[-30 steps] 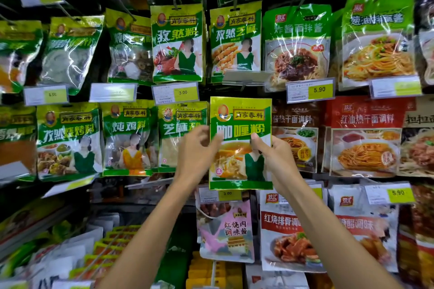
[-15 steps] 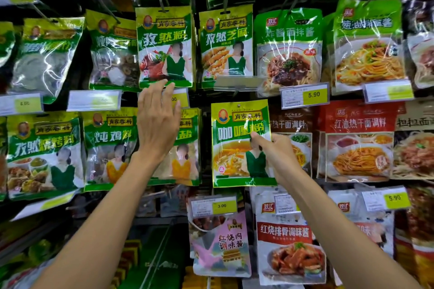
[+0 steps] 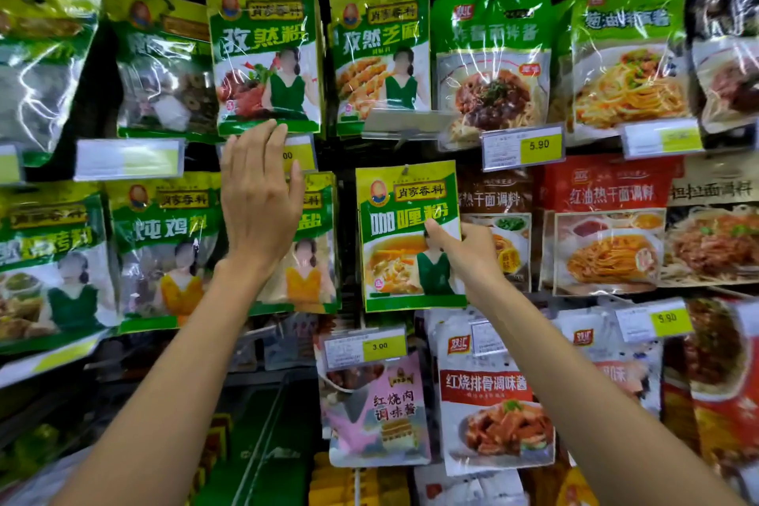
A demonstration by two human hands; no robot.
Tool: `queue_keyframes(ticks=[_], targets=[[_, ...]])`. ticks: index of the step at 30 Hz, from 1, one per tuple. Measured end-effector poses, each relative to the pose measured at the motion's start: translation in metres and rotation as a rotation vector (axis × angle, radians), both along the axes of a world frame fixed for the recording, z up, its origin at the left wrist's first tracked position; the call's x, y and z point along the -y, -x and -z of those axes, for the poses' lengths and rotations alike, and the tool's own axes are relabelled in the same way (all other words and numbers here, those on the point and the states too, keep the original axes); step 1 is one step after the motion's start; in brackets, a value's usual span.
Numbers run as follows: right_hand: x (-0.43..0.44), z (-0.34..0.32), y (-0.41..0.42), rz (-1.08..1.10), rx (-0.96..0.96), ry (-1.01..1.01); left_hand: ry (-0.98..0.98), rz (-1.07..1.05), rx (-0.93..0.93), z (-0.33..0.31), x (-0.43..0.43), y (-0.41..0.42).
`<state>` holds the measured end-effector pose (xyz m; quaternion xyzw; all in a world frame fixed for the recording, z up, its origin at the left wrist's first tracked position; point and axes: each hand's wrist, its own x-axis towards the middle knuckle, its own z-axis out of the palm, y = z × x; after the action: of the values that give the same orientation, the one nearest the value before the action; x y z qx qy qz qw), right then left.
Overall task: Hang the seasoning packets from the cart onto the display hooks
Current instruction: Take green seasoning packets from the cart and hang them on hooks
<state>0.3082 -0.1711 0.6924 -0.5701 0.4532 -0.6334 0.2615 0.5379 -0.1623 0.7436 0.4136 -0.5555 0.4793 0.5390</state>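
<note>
A green and yellow curry powder packet (image 3: 404, 234) hangs on a display hook (image 3: 406, 169) in the middle row. My right hand (image 3: 464, 255) pinches its right edge between thumb and fingers. My left hand (image 3: 261, 197) is raised to the left of it, fingers spread and empty, in front of a price tag (image 3: 297, 154) and a packet (image 3: 312, 251) behind it. The cart is not in view.
Rows of hung seasoning packets fill the wall: a cumin powder packet (image 3: 265, 53) and a cumin sesame packet (image 3: 380, 53) above, red noodle sauce packets (image 3: 603, 226) to the right, rib sauce packets (image 3: 488, 403) below. A tilted blank tag (image 3: 406, 123) juts out above the curry packet.
My left hand let go of the curry packet and rose up to the left, now open. The packet went from held in front of the rack to hanging on its hook.
</note>
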Motion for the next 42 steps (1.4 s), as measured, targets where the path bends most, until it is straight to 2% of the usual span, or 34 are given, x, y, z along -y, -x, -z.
queue_keyframes(ticks=[4, 7, 9, 12, 16, 18, 24, 31, 35, 40, 42], targets=[[-0.016, 0.020, 0.022, 0.142, -0.093, 0.125, 0.069, 0.110, 0.011, 0.008, -0.011, 0.030], [-0.043, 0.052, 0.062, 0.237, -0.142, 0.210, 0.036, 0.384, 0.064, 0.040, -0.024, 0.090], [-0.066, 0.084, 0.098, 0.278, -0.156, 0.176, -0.150, 0.640, 0.067, 0.079, -0.035, 0.144], [-0.111, 0.148, 0.162, 0.397, -0.119, 0.060, -0.566, 0.954, 0.028, 0.149, -0.051, 0.228], [-0.188, 0.255, 0.257, 0.694, 0.002, -0.252, -1.118, 1.222, -0.027, 0.248, -0.068, 0.340], [-0.232, 0.311, 0.299, 0.845, 0.078, -0.417, -1.350, 1.301, 0.007, 0.299, -0.078, 0.394], [-0.337, 0.448, 0.371, 1.162, 0.283, -0.786, -1.847, 1.344, 0.120, 0.450, -0.122, 0.530], [-0.373, 0.578, 0.417, 1.351, 0.473, -1.052, -2.119, 1.153, 0.380, 0.616, -0.149, 0.616], [-0.372, 0.643, 0.440, 1.409, 0.576, -1.137, -2.148, 1.091, 0.501, 0.690, -0.150, 0.654], [-0.376, 0.715, 0.432, 1.398, 0.586, -1.392, -2.034, 1.023, 0.822, 0.761, -0.158, 0.686], [-0.379, 0.732, 0.422, 1.406, 0.639, -1.470, -1.957, 0.963, 1.020, 0.783, -0.161, 0.695]])
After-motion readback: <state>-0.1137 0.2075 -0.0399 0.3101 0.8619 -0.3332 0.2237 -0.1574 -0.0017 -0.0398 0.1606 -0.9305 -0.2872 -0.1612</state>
